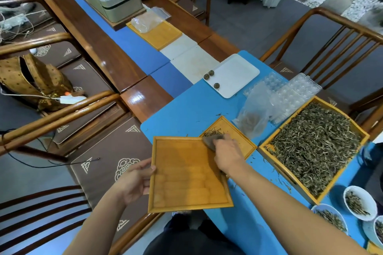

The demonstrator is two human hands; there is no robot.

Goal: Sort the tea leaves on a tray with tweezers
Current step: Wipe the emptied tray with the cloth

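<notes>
While your left hand point(134, 182) grips the left edge of the empty bamboo tray point(186, 176) at centre frame, thumb on the rim, your right hand point(227, 154) pinches a grey brush-like tool point(209, 142), sweeping tea leaves point(211, 133) onto the smaller tray point(238, 136) behind. Judged step: clearing, not sorting. Next: find the tweezers, none visible. Bulk leaves fill the big tray point(267, 152) at right.
</notes>
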